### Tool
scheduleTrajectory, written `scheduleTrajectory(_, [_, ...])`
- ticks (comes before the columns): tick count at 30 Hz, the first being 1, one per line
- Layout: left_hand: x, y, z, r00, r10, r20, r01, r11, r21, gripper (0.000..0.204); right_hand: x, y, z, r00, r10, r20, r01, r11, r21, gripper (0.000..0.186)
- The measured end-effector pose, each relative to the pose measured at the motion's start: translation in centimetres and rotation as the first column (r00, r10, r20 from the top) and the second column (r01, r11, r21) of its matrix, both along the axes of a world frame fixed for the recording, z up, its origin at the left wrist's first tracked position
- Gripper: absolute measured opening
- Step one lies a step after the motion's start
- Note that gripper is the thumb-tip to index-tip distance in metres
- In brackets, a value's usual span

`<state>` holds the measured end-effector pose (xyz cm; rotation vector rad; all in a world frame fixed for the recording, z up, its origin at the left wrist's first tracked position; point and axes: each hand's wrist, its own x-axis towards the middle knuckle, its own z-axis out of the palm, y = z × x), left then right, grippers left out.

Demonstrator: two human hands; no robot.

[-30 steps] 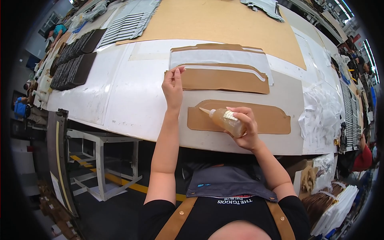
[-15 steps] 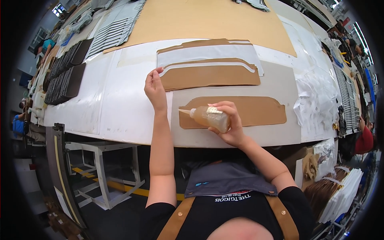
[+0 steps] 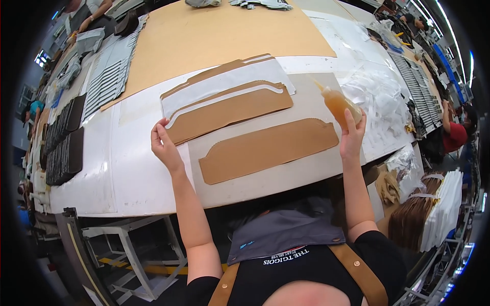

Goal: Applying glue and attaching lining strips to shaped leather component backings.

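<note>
My right hand is wrapped round a squeeze bottle of amber liquid, tilted with its thin nozzle up and to the left. It is above the grey board, right of a bare brown panel. My left hand has thumb and fingers pinched at the left end of a white strip. That strip follows the curved upper edge of another brown panel, which lies on a stack. Behind it, white sheeting and a further brown edge with a white strip show.
A grey board lies under the near panel. Loose white strips are heaped at right; dark pieces stand in rows at left. A large tan sheet covers the far table. Co-workers are at the far left and at right.
My right hand has carried the bottle right and away from the near panel, its nozzle now pointing up. My left hand stays at the strip's end. The whole view has turned and shifted.
</note>
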<state>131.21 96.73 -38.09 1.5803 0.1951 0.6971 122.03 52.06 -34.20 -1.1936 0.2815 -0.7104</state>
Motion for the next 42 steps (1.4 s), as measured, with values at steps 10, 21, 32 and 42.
scheduleTrajectory(10, [-0.2, -0.9, -0.1, 0.999, -0.024, -0.034, 0.025, 0.999, 0.026, 0.031, -9.7, -1.6, -2.6, 0.967, -0.231, -0.105, 0.122, 0.787, -0.605, 0.055])
scheduleTrajectory(21, [0.0, -0.9, -0.7, 0.997, -0.026, -0.070, 0.030, 0.998, 0.057, 0.032, -10.0, -1.7, -3.5, 0.966, -0.250, -0.065, 0.110, 0.626, -0.772, 0.057])
scheduleTrajectory(32, [-0.2, -1.2, -0.4, 0.996, -0.028, -0.085, 0.036, 0.995, 0.089, 0.033, -9.3, -0.9, -2.9, 0.977, -0.207, -0.054, 0.073, 0.559, -0.826, 0.058])
scheduleTrajectory(42, [-0.4, -1.2, -0.3, 0.995, -0.035, -0.089, 0.042, 0.996, 0.079, 0.033, -8.5, 0.0, -2.5, 0.995, -0.031, -0.098, -0.059, 0.602, -0.797, 0.059])
